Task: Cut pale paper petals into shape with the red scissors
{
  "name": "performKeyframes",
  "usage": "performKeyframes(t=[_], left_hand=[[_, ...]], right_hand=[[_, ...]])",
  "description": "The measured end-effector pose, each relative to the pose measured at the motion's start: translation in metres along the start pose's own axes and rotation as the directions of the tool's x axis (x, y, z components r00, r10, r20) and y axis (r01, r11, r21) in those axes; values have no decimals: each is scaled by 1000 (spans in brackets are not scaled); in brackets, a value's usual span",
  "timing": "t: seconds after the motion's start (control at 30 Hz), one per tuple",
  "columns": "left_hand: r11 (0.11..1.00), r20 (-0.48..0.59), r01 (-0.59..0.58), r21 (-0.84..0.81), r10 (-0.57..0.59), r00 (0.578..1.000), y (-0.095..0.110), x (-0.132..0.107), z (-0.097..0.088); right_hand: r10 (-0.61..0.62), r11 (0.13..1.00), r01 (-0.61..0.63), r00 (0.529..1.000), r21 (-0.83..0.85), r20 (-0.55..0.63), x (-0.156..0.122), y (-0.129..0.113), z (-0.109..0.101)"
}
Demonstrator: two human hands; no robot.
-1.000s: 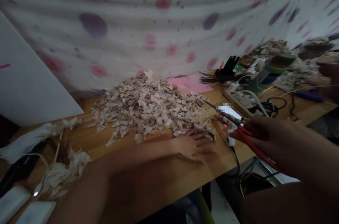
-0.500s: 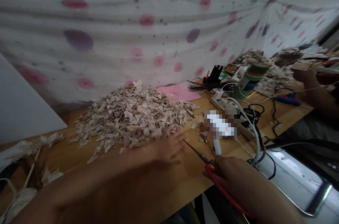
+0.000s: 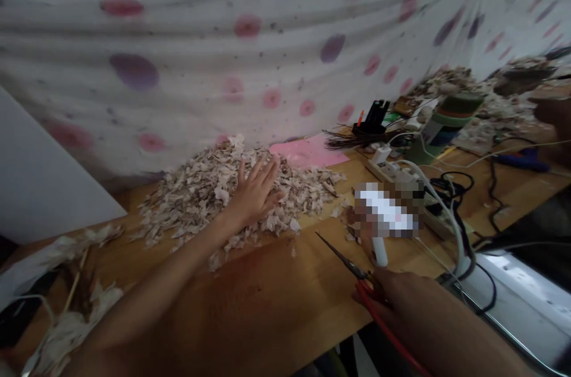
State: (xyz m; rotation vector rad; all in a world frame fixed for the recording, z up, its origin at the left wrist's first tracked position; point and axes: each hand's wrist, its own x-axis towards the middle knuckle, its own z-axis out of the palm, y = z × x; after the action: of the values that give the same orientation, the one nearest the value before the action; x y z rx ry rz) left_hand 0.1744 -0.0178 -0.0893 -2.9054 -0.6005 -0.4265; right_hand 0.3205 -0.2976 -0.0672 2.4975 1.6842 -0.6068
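Note:
A wide heap of pale dried husk pieces (image 3: pixel 214 187) lies on the wooden table (image 3: pixel 276 288). My left hand (image 3: pixel 254 189) rests flat on the heap with its fingers stretched out and apart. My right hand (image 3: pixel 397 294) is at the table's near right edge, closed round the red handles of a pair of scissors (image 3: pixel 352 267). The thin blades point up and left over bare wood. A white device (image 3: pixel 383 228) lies just beyond the blade tips.
A spotted cloth (image 3: pixel 267 56) hangs behind the table. A pink sheet (image 3: pixel 312 154), a power strip (image 3: pixel 397 172) with tangled cables, tape rolls (image 3: pixel 450 118) and more husks crowd the right. Another person's hand (image 3: pixel 553 121) shows at far right. Husk bundles (image 3: pixel 84 305) lie at left.
My left hand has moved from the heap's near edge up onto the heap and spread its fingers. My right hand with the scissors has stayed low at the table's near edge.

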Motion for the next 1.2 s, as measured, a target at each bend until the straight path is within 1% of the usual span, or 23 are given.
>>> performKeyframes(t=[0.07,0.1,0.13,0.17,0.23,0.3,0.33,0.37,0.43,0.5,0.57,0.63,0.7,0.77,0.83,0.87,0.9,0.93,0.97,1.03,1.1,1.17,1.2], left_hand=[[997,16,-67,-33,68,998,6,-33,-2],[988,47,-146,-54,149,988,12,-53,2],[959,102,-267,-91,276,956,20,-72,9],[915,145,-379,-138,398,906,29,-89,17],[826,203,-514,-231,557,805,47,-111,34],[818,229,-521,-244,571,788,57,-111,47],[887,268,-421,-187,459,847,56,-102,48],[924,267,-351,-151,380,886,53,-90,47],[975,226,-207,-86,221,949,38,-63,32],[996,116,-81,-45,86,990,18,-44,8],[997,-7,65,-28,-65,998,1,-43,-18],[983,-82,176,-48,-179,980,-14,-61,-34],[963,-121,244,-110,-257,959,-26,-92,-35],[956,-151,233,-178,-261,953,-34,-127,-23],[956,-177,175,-236,-220,959,-33,-160,-2],[954,-163,142,-264,-189,968,-30,-173,9],[954,-102,110,-279,-144,984,-25,-185,19],[955,-30,87,-282,-100,995,-19,-195,27],[957,73,80,-279,-61,995,-13,-203,33],[957,271,89,-278,-11,963,-1,-212,40],[953,398,105,-286,18,917,4,-213,40],[951,433,159,-263,-31,901,2,-207,36],[950,419,211,-232,-98,903,-2,-201,33]], right_hand=[[-37,999,37,999,-33,-16,4,-1,-1],[-42,998,42,999,-46,-4,6,-1,-1],[-38,998,38,999,-52,17,9,-2,-1],[-24,998,26,999,-53,42,13,-3,0],[5,999,-1,997,-48,76,19,-5,3],[18,998,-15,998,-55,68,24,-7,6],[23,998,-19,997,-57,67,26,-9,6],[33,998,-29,997,-57,76,28,-11,6],[58,997,-53,992,-52,111,30,-17,5],[89,995,-83,988,-52,128,34,-25,4],[131,990,-126,987,-63,91,40,-33,7],[177,983,-175,984,-63,34,48,-40,14],[216,975,-216,976,-53,-23,56,-43,23],[242,968,-246,968,-49,-70,64,-44,32],[259,962,-266,961,-57,-100,70,-45,39],[266,960,-273,958,-64,-107,73,-45,42],[272,957,-281,956,-72,-112,76,-46,44],[277,955,-287,954,-81,-115,78,-46,46],[281,952,-292,953,-89,-117,80,-46,47],[286,949,-299,951,-106,-118,85,-45,48],[285,947,-299,951,-117,-117,90,-43,46],[278,947,-293,952,-128,-128,93,-41,39],[269,948,-287,953,-136,-138,94,-42,35]])
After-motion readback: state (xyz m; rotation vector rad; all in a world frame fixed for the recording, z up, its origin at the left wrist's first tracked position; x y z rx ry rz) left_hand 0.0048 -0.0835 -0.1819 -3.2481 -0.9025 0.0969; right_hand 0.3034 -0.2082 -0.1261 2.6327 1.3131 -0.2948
